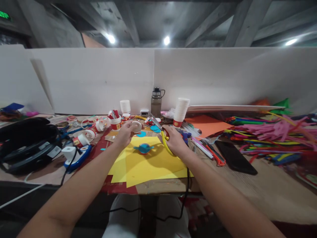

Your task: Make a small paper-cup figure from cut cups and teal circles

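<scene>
My left hand pinches a small round white piece, which looks like the bottom of a paper cup. In my right hand is a pair of scissors with yellow handles, its blades pointing up and to the left; how far the blades are apart is hard to tell. Between and below both hands, a round blue piece with a reddish edge and two side tabs lies on yellow paper sheets. Blue paper discs lie just beyond the sheets.
Stacked paper cups and a dark bottle stand at the back. To the right are markers, an orange-red cutter, a phone and pipe cleaners. A blue-and-white power strip and a black case lie left.
</scene>
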### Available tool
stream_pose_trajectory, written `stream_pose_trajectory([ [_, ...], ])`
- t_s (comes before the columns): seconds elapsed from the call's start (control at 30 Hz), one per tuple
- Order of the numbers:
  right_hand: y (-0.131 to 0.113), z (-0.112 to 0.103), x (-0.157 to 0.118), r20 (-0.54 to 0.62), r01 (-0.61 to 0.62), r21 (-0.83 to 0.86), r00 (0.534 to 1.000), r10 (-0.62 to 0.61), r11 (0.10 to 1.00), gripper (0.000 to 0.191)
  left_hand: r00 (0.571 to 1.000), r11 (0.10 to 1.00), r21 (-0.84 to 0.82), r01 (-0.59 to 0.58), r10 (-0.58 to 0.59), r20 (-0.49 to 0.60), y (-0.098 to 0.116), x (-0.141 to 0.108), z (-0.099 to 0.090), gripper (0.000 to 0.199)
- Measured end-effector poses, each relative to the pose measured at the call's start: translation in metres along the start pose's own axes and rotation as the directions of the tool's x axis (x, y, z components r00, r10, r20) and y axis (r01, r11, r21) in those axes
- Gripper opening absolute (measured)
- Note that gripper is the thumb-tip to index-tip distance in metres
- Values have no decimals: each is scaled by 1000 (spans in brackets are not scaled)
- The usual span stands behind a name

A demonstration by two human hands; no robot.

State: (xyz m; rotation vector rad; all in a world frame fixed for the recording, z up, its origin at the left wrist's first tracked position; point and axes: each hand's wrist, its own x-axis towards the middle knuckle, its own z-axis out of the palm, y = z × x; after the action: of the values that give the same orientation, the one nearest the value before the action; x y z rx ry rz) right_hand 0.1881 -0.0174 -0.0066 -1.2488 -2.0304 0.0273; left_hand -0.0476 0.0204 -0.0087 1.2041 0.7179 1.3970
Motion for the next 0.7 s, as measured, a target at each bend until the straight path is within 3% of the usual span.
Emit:
stream_pose_trajectory([
  [0.27, 2, 2, 2, 136, 61, -171, 990, -38, 983, 47, 999, 999, -42, 33, -32, 30, -6, 6, -10, 24],
  [0.7, 4, 2, -2, 181, 97, -251, 982, -51, 963, 44, 998, 998, -51, 34, -32, 50, -1, -1, -1, 27],
])
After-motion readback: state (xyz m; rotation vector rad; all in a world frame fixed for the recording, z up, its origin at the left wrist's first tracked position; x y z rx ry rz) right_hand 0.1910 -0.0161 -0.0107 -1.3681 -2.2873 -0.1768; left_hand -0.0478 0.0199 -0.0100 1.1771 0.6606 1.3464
